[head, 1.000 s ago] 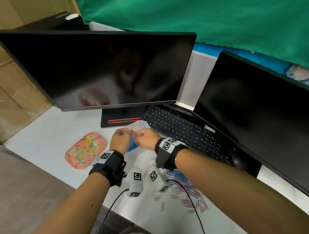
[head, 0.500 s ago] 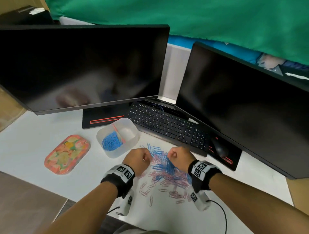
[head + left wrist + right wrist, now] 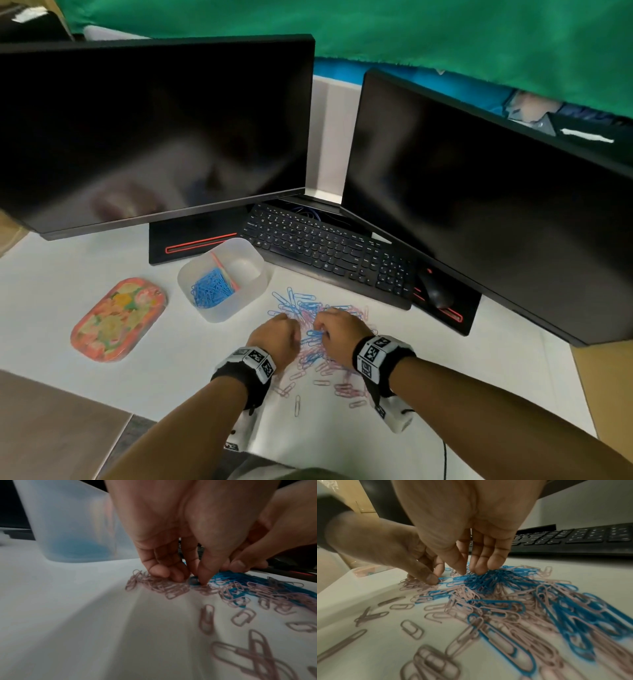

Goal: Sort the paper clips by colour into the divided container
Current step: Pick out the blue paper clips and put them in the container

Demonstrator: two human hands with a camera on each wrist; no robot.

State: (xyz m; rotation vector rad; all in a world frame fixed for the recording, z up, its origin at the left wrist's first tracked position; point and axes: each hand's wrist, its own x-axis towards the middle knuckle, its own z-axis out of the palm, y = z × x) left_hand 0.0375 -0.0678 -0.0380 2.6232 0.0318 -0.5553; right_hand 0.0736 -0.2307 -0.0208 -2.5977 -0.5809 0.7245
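Blue and pink paper clips (image 3: 318,346) lie in a mixed heap on the white table (image 3: 85,346), right under the fingertips of both hands; the head view shows only the backs of the hands, so the fingers are hidden there; the wrist views show them. The left hand (image 3: 275,339) has its fingers (image 3: 160,572) bent down close together, tips touching pink clips; whether they pinch one I cannot tell. The right hand (image 3: 339,332) points its fingers (image 3: 481,566) down, narrow, onto a bunch of blue clips; a firm hold does not show. Past the left fingers stands the divided container (image 3: 253,294); blue clips fill its left part; the right part looks bare. Beyond the right fingers lies a black keyboard (image 3: 329,253).
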